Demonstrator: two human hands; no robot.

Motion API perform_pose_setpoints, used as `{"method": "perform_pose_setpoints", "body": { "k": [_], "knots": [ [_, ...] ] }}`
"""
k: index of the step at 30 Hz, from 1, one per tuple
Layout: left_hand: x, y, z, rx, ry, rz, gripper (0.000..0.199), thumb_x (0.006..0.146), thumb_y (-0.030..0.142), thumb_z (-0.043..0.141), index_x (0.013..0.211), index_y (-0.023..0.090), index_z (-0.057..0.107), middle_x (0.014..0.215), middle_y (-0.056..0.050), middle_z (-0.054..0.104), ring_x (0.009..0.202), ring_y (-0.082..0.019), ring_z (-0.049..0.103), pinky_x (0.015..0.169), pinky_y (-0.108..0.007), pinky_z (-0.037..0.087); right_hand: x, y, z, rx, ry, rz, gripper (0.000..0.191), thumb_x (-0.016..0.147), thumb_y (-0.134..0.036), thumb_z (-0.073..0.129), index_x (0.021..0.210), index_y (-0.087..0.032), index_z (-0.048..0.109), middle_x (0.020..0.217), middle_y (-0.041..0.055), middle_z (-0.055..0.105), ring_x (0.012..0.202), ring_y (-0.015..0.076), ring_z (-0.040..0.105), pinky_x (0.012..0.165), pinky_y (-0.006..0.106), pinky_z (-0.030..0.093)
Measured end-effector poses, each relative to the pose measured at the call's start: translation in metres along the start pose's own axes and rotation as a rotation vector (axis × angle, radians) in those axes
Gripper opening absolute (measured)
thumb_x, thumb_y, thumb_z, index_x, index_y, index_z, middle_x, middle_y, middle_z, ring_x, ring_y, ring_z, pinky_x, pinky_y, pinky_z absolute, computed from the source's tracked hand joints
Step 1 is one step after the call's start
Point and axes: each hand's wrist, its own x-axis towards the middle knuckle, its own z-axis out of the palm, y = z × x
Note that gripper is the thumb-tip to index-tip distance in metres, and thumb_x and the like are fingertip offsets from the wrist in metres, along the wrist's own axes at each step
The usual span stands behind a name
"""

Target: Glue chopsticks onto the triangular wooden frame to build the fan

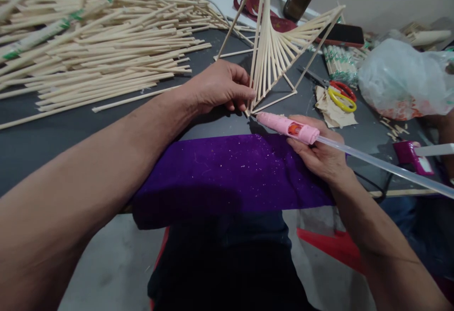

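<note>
A fan-like frame of thin wooden sticks (271, 51) rises from the grey table in front of me. My left hand (227, 86) pinches the frame near its lower corner, thumb and fingers closed on the sticks there. In my right hand (319, 148) is a pink hot glue gun (280, 124) with a long clear glue stick (383, 163) coming out of its back end. The nozzle points at the frame's bottom corner, close to my left fingertips; whether it touches the wood I cannot tell. A purple cloth (230, 174) lies under the glue gun at the table edge.
A big heap of wooden sticks (106, 46) covers the table's left side. Scissors (341, 96) with red and yellow handles lie on the right, near a phone (342, 34) and a plastic bag (404, 79). Another glue gun (413, 157) rests near the right edge, beside a person's arm.
</note>
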Motion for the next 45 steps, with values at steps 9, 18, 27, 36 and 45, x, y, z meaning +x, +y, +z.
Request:
{"method": "perform_pose_setpoints", "body": {
  "k": [9, 18, 27, 36, 45],
  "knots": [
    [-0.0008, 0.0008, 0.0006, 0.006, -0.012, 0.008, 0.007, 0.072, 0.012, 0.070, 0.076, 0.012, 0.064, 0.063, -0.002, 0.061, 0.053, -0.009, 0.058, 0.050, -0.020, 0.042, 0.0025, -0.0004, 0.0002, 0.054, 0.021, 0.061, 0.039, 0.084, -0.026, 0.062, 0.122, -0.026, 0.057, 0.113, 0.0052, 0.067, 0.097, 0.0221, 0.067, 0.082, 0.037, 0.057],
    [-0.0008, 0.0010, 0.0006, 0.001, -0.004, 0.001, 0.008, 0.071, 0.010, 0.070, 0.076, 0.012, 0.063, 0.063, -0.002, 0.060, 0.053, -0.009, 0.058, 0.050, -0.020, 0.042, 0.0001, 0.0015, -0.0022, 0.020, -0.001, 0.013, 0.043, 0.084, -0.026, 0.063, 0.126, -0.028, 0.055, 0.116, 0.0044, 0.067, 0.101, 0.0238, 0.067, 0.084, 0.037, 0.056],
    [-0.0006, 0.0005, 0.0008, 0.000, -0.001, 0.000, 0.006, 0.073, 0.011, 0.069, 0.076, 0.012, 0.064, 0.063, -0.002, 0.060, 0.053, -0.009, 0.058, 0.049, -0.020, 0.041, 0.0009, 0.0002, 0.0010, 0.091, 0.024, 0.058, 0.038, 0.084, -0.026, 0.063, 0.122, -0.027, 0.058, 0.114, 0.0045, 0.067, 0.102, 0.0226, 0.066, 0.082, 0.037, 0.057],
    [0.0001, -0.0011, -0.0004, 0.000, -0.015, 0.008, 0.008, 0.072, 0.013, 0.070, 0.076, 0.013, 0.064, 0.064, -0.002, 0.062, 0.053, -0.009, 0.059, 0.049, -0.020, 0.042, 0.0019, 0.0003, -0.0001, 0.055, 0.034, 0.022, 0.041, 0.083, -0.024, 0.065, 0.123, -0.027, 0.058, 0.113, 0.0045, 0.068, 0.097, 0.0220, 0.068, 0.078, 0.035, 0.058],
    [-0.0013, -0.0005, 0.0005, 0.033, 0.019, -0.008, 0.008, 0.072, 0.014, 0.069, 0.077, 0.012, 0.065, 0.064, -0.003, 0.062, 0.057, -0.012, 0.062, 0.054, -0.024, 0.046, 0.0004, 0.0009, -0.0019, 0.130, 0.051, 0.063, 0.037, 0.083, -0.025, 0.064, 0.120, -0.025, 0.060, 0.113, 0.0051, 0.068, 0.102, 0.0226, 0.066, 0.089, 0.038, 0.054]
  ]
}}
